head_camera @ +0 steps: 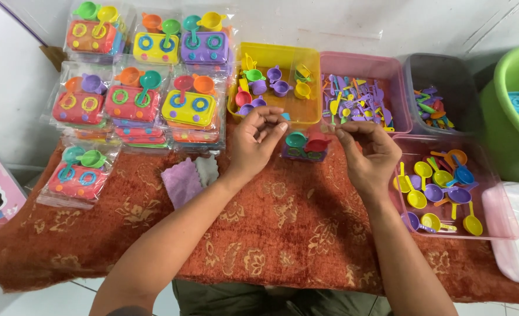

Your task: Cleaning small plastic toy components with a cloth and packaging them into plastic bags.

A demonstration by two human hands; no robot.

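My left hand point(258, 139) and my right hand point(369, 153) hover above a red patterned cloth point(283, 222), fingertips pinched as if on a thin clear bag or strip stretched between them; the film is barely visible. Under it lies a purple toy stove point(304, 152) carrying a teal pot point(296, 139) and a red pan point(316, 142). My left fingers curl near the front edge of a yellow bin point(309, 59).
Packed toy stove sets in clear bags point(145, 88) stack at the back left. Behind are the yellow bin of small pots, a pink bin point(361, 63) of utensils and a grey bin point(446, 70). A clear pink tray point(499, 228) of ladles sits right. Two small cloths point(189, 178).
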